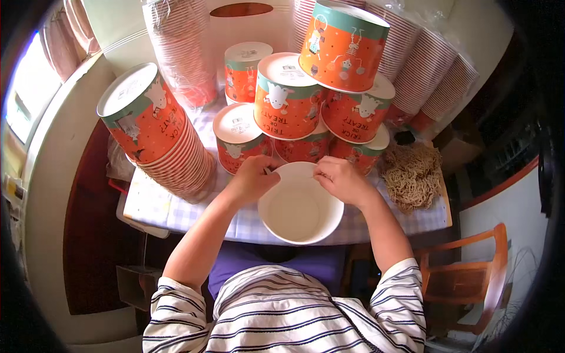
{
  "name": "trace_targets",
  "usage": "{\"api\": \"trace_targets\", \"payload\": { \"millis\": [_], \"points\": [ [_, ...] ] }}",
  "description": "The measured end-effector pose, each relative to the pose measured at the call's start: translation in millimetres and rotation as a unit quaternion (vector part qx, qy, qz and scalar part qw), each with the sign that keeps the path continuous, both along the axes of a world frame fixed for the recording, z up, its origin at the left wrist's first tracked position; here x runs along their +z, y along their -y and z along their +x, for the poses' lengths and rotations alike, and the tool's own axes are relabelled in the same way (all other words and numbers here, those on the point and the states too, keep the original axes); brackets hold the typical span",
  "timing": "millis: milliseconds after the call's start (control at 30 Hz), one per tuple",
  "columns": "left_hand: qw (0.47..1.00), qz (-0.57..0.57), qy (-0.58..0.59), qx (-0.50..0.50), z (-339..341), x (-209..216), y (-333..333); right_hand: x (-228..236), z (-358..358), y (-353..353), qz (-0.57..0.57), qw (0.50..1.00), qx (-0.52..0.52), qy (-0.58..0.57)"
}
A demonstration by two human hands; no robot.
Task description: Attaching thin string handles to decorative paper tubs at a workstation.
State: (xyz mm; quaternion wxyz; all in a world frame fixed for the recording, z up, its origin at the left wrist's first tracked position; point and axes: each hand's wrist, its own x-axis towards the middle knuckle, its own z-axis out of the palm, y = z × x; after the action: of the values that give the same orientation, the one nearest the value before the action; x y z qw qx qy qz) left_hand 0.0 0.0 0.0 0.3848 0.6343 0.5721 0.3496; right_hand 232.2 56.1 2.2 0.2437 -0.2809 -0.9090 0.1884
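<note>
A white-lined paper bucket [300, 206] rests at the front of the table, its opening turned up toward me. At the far left of its rim, my left hand [254, 181] is closed in a pinch. My right hand [346, 181] is closed too, its fingertips pressed together on the far right part of the same rim. Whether anything small sits between the fingers is too fine to make out. Just behind the bucket, orange and green printed buckets [240, 134] stand upside down in a pile, one [344, 47] on top.
A tall nested stack of printed buckets [158, 132] leans at the left. Plastic-wrapped stacks [179, 53] stand at the back. Right of the pile lies a tangle of tan cords [412, 176] on the checked tablecloth [159, 203]. A wooden chair [465, 276] is at the right.
</note>
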Motion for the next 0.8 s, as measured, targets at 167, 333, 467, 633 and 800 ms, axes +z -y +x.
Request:
{"api": "trace_targets", "payload": {
  "millis": [167,333,467,633,800],
  "points": [
    [0.999,0.025,-0.041,-0.001,-2,-3,-1,-1,-3,1,0.000,1.000,0.003,-0.001],
    [0.998,0.027,-0.048,-0.002,-2,0,-2,0,-4,0,0.001,1.000,0.004,-0.001],
    [0.998,0.009,-0.065,0.021,2,2,-3,-2,-5,0,-0.002,1.000,-0.003,0.003],
    [0.988,0.005,-0.149,0.033,8,9,-5,-5,-5,-3,0.011,1.000,-0.004,0.012],
    [0.969,0.044,-0.238,0.040,11,7,-4,-3,-6,-4,0.020,1.000,0.002,0.016]
  ]
}}
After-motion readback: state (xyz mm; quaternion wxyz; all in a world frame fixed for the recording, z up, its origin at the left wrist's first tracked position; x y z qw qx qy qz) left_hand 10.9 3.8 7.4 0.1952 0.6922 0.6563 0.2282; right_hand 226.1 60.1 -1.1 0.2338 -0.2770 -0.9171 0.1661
